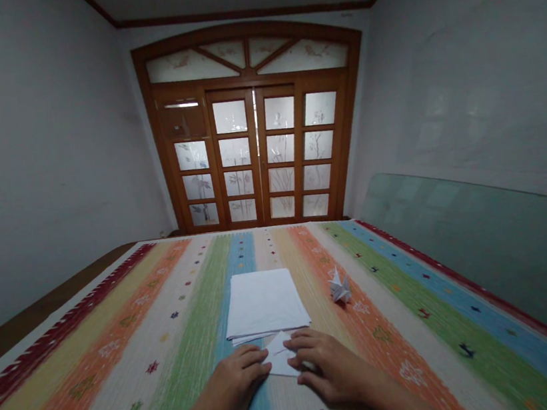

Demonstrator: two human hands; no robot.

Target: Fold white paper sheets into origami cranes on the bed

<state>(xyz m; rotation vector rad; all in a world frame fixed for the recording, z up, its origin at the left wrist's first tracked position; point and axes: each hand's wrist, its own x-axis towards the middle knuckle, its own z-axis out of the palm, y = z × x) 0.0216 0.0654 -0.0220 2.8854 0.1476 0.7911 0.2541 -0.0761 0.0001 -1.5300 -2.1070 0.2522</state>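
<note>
A small piece of folded white paper (277,358) lies on the striped cloth close in front of me, its pointed top facing away. My left hand (238,379) has its fingers bent together on the paper's left edge. On the opposite edge, my right hand (324,363) grips the paper between curled fingers and thumb; part of that side is hidden by the fingers. Just beyond sits a stack of white paper sheets (265,301), almost touching the folded piece. To the right of the stack stands a folded paper crane (339,288).
The table is covered by a colourful striped tablecloth (182,318). A pale green glass-like panel (460,241) runs along the right side. Wooden doors with glass panes (260,159) stand beyond the far edge, between white walls.
</note>
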